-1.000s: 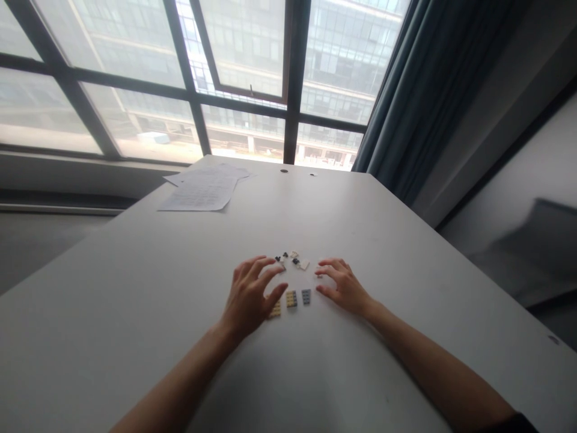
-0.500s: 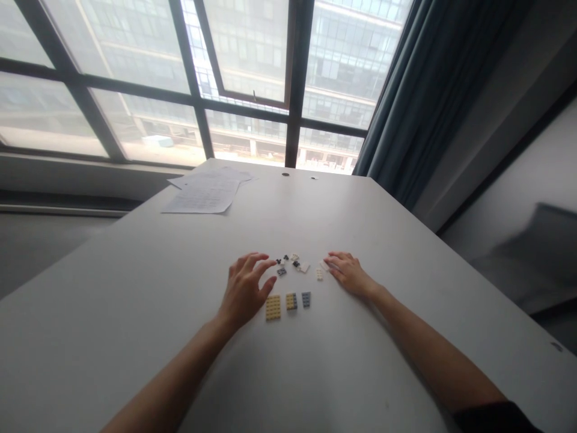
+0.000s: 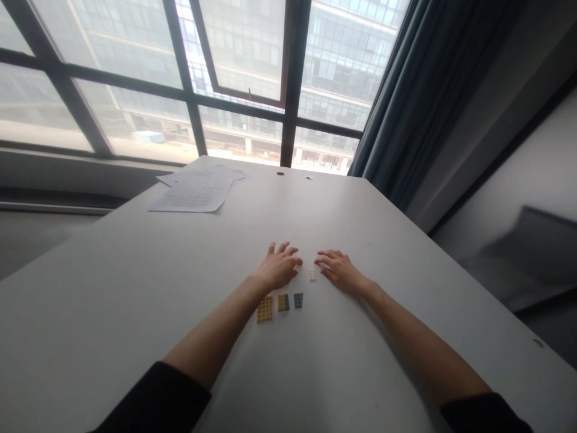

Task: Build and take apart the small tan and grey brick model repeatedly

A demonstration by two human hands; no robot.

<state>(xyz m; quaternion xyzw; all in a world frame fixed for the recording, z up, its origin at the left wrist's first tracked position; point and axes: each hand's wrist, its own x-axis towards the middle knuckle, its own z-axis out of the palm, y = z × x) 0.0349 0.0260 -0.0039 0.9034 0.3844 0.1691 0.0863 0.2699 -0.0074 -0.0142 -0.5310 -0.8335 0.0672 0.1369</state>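
My left hand (image 3: 280,266) is spread palm down on the white table, its fingers apart. The small black, white and grey pieces in that spot are hidden under or behind it. Facing it from the right, my right hand (image 3: 341,270) lies low with its fingers somewhat spread; whether a fingertip touches a piece cannot be made out. Between the hands is a small white studded brick (image 3: 312,275). Closer to me sit a tan studded plate (image 3: 264,310), partly behind my left forearm, a tan-and-grey brick (image 3: 283,302) and a grey studded wedge plate (image 3: 298,300).
Printed paper sheets (image 3: 193,191) lie at the far left of the table (image 3: 360,373). A dark round hole (image 3: 280,174) and a small white item (image 3: 309,178) are near the back edge. Windows stand beyond, with a dark curtain (image 3: 396,102) on the right.
My left hand has moved right and forward over the loose small pieces, covering them. My right hand stays nearly in place. The view has shifted slightly.
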